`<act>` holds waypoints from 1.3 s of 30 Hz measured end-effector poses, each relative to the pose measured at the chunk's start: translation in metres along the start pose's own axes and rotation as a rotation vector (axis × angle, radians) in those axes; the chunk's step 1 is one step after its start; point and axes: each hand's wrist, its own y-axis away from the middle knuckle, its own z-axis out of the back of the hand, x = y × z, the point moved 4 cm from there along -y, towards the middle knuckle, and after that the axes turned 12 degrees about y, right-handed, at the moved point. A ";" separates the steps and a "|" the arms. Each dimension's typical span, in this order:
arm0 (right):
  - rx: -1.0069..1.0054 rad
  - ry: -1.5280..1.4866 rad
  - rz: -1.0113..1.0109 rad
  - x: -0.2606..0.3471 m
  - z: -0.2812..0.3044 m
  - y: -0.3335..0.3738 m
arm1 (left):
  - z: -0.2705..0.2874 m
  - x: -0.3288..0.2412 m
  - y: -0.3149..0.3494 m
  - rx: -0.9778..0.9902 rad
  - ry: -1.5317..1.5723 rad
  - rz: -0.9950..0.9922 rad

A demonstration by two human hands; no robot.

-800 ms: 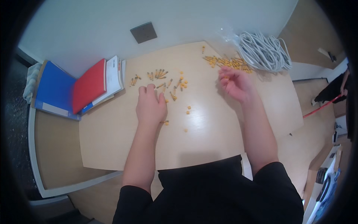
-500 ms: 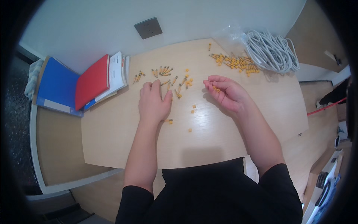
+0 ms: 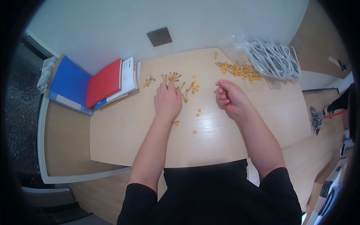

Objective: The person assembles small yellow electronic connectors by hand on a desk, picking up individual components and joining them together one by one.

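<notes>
My left hand [image 3: 168, 100] is palm down over the table, its fingers bent and drawn together at the loose scatter of small yellow sticks with dark metal tips [image 3: 174, 76]. What its fingertips hold, if anything, is hidden beneath them. My right hand [image 3: 232, 96] is curled, raised a little above the table to the right, and holds a small yellow cap [image 3: 224, 92] in its bent fingers. Several loose yellow caps [image 3: 197, 89] lie between the hands, and a few more caps [image 3: 199, 110] rest nearer to me.
A larger pile of yellow sticks [image 3: 240, 71] lies at the back right beside a coiled grey cable [image 3: 273, 60] in clear plastic. On the left stand a blue folder [image 3: 71, 84], a red folder [image 3: 104, 83] and papers [image 3: 128, 75]. A wall socket [image 3: 159, 36] is above the table [image 3: 225, 142].
My left thumb has drawn in toward the fingers. My right hand has curled further around the yellow cap. The whole view has shifted slightly.
</notes>
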 end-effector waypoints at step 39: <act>0.046 0.183 -0.010 -0.016 -0.019 -0.003 | 0.001 0.008 0.001 0.044 0.076 -0.041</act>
